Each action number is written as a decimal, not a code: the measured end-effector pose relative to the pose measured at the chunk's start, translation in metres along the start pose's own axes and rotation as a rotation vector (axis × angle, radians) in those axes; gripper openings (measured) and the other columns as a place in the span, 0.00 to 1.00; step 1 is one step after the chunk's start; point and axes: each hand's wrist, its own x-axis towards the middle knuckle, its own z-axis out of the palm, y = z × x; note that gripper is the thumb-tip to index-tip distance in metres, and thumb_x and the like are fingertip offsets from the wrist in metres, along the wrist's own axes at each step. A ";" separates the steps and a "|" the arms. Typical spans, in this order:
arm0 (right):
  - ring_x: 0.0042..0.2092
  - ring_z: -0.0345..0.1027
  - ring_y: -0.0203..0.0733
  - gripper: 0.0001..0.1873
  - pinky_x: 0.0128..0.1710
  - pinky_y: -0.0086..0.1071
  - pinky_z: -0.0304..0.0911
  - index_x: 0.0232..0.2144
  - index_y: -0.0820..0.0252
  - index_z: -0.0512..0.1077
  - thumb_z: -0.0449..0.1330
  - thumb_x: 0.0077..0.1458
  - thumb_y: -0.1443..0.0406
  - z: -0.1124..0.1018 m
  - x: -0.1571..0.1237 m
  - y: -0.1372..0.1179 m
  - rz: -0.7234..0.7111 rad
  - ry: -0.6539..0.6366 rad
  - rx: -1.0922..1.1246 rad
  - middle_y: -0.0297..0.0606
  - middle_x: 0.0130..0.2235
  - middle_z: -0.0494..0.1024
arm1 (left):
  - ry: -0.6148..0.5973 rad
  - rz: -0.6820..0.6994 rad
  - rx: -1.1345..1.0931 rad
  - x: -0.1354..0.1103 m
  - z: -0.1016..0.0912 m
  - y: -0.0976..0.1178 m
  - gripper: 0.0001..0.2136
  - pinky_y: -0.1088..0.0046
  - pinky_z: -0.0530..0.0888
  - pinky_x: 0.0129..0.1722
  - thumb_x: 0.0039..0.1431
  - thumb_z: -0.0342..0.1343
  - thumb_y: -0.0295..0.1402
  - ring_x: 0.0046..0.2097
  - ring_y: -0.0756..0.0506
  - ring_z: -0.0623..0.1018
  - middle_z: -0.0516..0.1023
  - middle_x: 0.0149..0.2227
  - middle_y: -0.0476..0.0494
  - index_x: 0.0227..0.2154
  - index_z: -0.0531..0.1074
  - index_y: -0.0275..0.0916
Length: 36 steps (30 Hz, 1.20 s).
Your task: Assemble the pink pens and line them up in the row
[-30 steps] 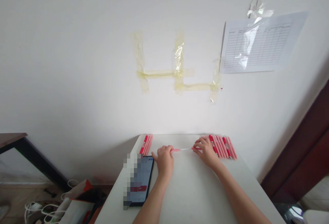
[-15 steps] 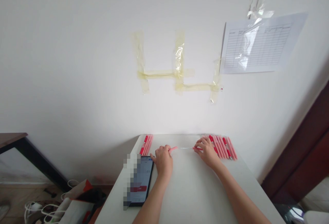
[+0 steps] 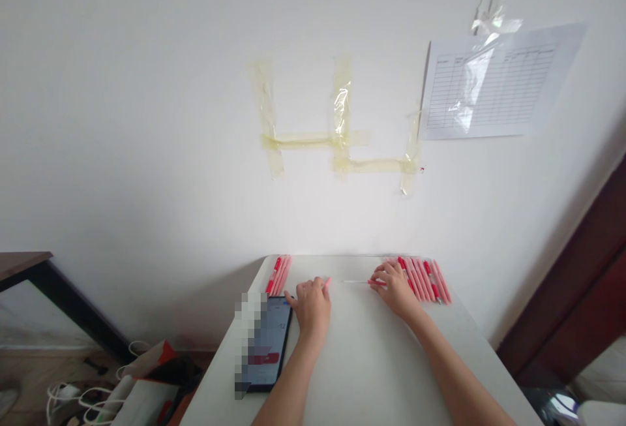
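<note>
Right hand (image 3: 394, 290) holds a slender, red-ended rod (image 3: 360, 282).

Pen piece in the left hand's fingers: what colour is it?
The pen piece is light pink; the head view shows it.

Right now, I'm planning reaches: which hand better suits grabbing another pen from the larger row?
Probably the right hand: it's beside the larger row, though holding a pen part. The left hand, gripping a pink piece, is farther away, near the phone.
</note>
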 end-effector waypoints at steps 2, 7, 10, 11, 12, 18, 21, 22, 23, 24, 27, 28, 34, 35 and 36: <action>0.53 0.64 0.57 0.04 0.56 0.56 0.62 0.36 0.53 0.80 0.65 0.58 0.65 0.000 0.000 0.000 0.002 -0.002 0.001 0.44 0.45 0.78 | 0.009 0.008 0.006 0.000 0.000 0.001 0.12 0.40 0.55 0.64 0.66 0.50 0.34 0.51 0.38 0.74 0.81 0.40 0.41 0.39 0.79 0.43; 0.53 0.64 0.57 0.04 0.55 0.56 0.63 0.36 0.52 0.80 0.64 0.59 0.64 0.000 0.000 0.001 0.003 0.002 0.001 0.44 0.45 0.78 | 0.007 0.008 0.038 0.000 0.000 0.001 0.13 0.38 0.52 0.65 0.66 0.49 0.34 0.50 0.38 0.74 0.81 0.40 0.41 0.38 0.80 0.43; 0.53 0.64 0.58 0.04 0.55 0.57 0.63 0.36 0.52 0.80 0.64 0.59 0.64 0.001 0.000 0.001 0.002 0.009 -0.002 0.44 0.45 0.78 | -0.012 -0.005 0.054 0.001 -0.001 0.001 0.12 0.41 0.54 0.64 0.65 0.49 0.33 0.50 0.38 0.74 0.81 0.41 0.40 0.38 0.80 0.42; 0.53 0.64 0.58 0.04 0.56 0.57 0.63 0.36 0.52 0.80 0.64 0.59 0.64 0.001 0.000 0.002 0.001 0.010 -0.002 0.44 0.44 0.78 | -0.019 -0.010 0.058 0.001 -0.001 0.002 0.12 0.42 0.54 0.64 0.65 0.49 0.33 0.50 0.38 0.74 0.81 0.41 0.40 0.39 0.80 0.42; 0.53 0.64 0.58 0.04 0.55 0.57 0.63 0.35 0.52 0.80 0.64 0.58 0.64 0.001 0.000 0.002 -0.001 0.011 -0.002 0.44 0.44 0.78 | -0.027 -0.015 0.061 0.001 -0.002 0.002 0.12 0.42 0.54 0.64 0.65 0.49 0.33 0.50 0.38 0.74 0.81 0.41 0.40 0.39 0.80 0.42; 0.52 0.65 0.58 0.05 0.55 0.57 0.64 0.36 0.52 0.81 0.64 0.59 0.64 0.001 0.000 0.001 -0.006 0.009 0.003 0.45 0.44 0.78 | -0.043 -0.025 0.074 0.001 -0.004 0.003 0.12 0.39 0.53 0.64 0.64 0.50 0.34 0.50 0.38 0.74 0.80 0.42 0.39 0.40 0.79 0.42; 0.53 0.65 0.58 0.04 0.55 0.57 0.64 0.36 0.52 0.80 0.64 0.59 0.64 0.001 0.000 0.001 -0.002 0.004 0.002 0.44 0.44 0.78 | -0.036 -0.026 0.077 0.001 -0.004 0.003 0.12 0.40 0.54 0.64 0.65 0.50 0.35 0.50 0.37 0.74 0.80 0.43 0.39 0.40 0.79 0.41; 0.53 0.65 0.58 0.04 0.56 0.58 0.63 0.36 0.52 0.80 0.64 0.59 0.65 0.001 0.000 0.001 -0.002 0.003 0.003 0.44 0.44 0.78 | -0.032 -0.023 0.077 0.001 -0.004 0.003 0.12 0.40 0.55 0.64 0.65 0.50 0.35 0.50 0.37 0.74 0.80 0.43 0.39 0.40 0.79 0.41; 0.53 0.65 0.58 0.04 0.56 0.58 0.63 0.36 0.52 0.80 0.64 0.59 0.65 0.001 0.000 0.001 -0.003 0.003 0.004 0.44 0.44 0.78 | -0.028 -0.020 0.076 0.001 -0.004 0.003 0.12 0.40 0.55 0.64 0.65 0.49 0.35 0.50 0.37 0.74 0.80 0.42 0.40 0.40 0.79 0.41; 0.53 0.65 0.58 0.04 0.56 0.58 0.63 0.36 0.52 0.80 0.64 0.59 0.65 0.001 0.000 0.001 -0.003 0.003 0.005 0.44 0.44 0.78 | -0.025 -0.016 0.074 0.001 -0.004 0.003 0.12 0.40 0.55 0.63 0.65 0.50 0.35 0.51 0.37 0.74 0.79 0.42 0.40 0.40 0.79 0.41; 0.52 0.65 0.58 0.04 0.56 0.57 0.64 0.36 0.52 0.80 0.64 0.58 0.64 0.000 0.001 0.000 -0.005 0.005 0.009 0.44 0.44 0.78 | -0.024 -0.013 0.064 0.001 -0.004 0.002 0.12 0.39 0.55 0.64 0.65 0.50 0.35 0.51 0.37 0.74 0.79 0.42 0.40 0.40 0.79 0.42; 0.52 0.65 0.57 0.04 0.55 0.57 0.64 0.36 0.52 0.80 0.65 0.58 0.64 0.000 0.001 0.000 -0.006 0.006 0.010 0.44 0.44 0.78 | -0.028 -0.016 0.059 0.001 -0.003 0.002 0.11 0.39 0.54 0.64 0.64 0.50 0.35 0.52 0.37 0.74 0.79 0.42 0.40 0.40 0.79 0.42; 0.52 0.65 0.57 0.05 0.56 0.56 0.64 0.36 0.51 0.81 0.64 0.58 0.65 -0.001 0.000 0.000 -0.014 -0.001 0.022 0.44 0.44 0.78 | -0.066 0.037 -0.066 0.001 0.002 0.003 0.12 0.37 0.50 0.66 0.62 0.55 0.33 0.56 0.38 0.70 0.78 0.48 0.42 0.46 0.77 0.48; 0.53 0.65 0.57 0.05 0.56 0.56 0.63 0.36 0.51 0.81 0.64 0.59 0.65 -0.001 0.001 0.000 -0.017 -0.005 0.029 0.44 0.44 0.78 | -0.072 0.058 -0.100 0.001 0.004 0.003 0.12 0.38 0.50 0.67 0.62 0.55 0.32 0.57 0.38 0.69 0.78 0.49 0.43 0.47 0.77 0.49; 0.53 0.65 0.57 0.05 0.57 0.56 0.63 0.36 0.51 0.81 0.64 0.59 0.65 -0.001 0.001 -0.001 -0.021 -0.009 0.037 0.44 0.44 0.78 | -0.076 0.074 -0.130 0.000 0.005 0.004 0.13 0.38 0.50 0.67 0.61 0.56 0.32 0.58 0.39 0.69 0.77 0.50 0.43 0.47 0.77 0.50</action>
